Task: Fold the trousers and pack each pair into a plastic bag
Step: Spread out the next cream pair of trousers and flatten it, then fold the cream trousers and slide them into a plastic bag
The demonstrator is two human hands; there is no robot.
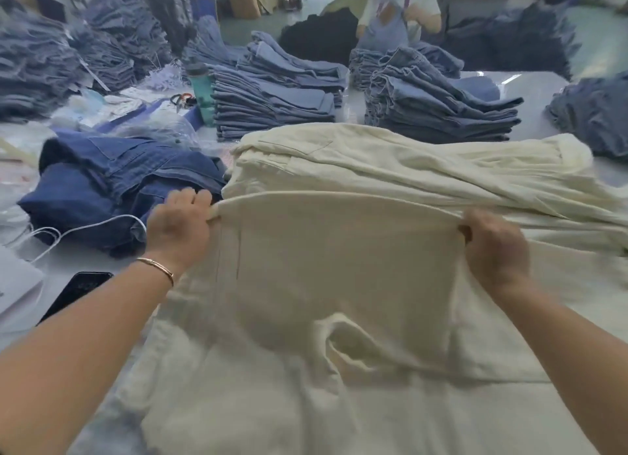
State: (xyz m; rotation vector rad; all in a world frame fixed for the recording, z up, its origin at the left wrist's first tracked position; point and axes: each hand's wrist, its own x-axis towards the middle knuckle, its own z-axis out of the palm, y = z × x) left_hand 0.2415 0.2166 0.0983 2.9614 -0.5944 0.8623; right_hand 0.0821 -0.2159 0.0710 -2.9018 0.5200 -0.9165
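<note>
Cream trousers (339, 267) lay directly ahead of the person on the table (537, 91), over more cream cloth. Their raised far edge ran crosswise, from the left hand (178, 225) to the right hand (492, 247). Both hands pinched that edge at opposite ends, well apart and about equally near. Judging by this, the fold would travel toward or away from the body.

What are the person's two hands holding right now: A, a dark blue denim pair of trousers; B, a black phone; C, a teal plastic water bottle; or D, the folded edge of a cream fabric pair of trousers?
D: the left hand and right hand each grip an end of the folded edge of the cream fabric pair of trousers, while the other items lie untouched.
</note>
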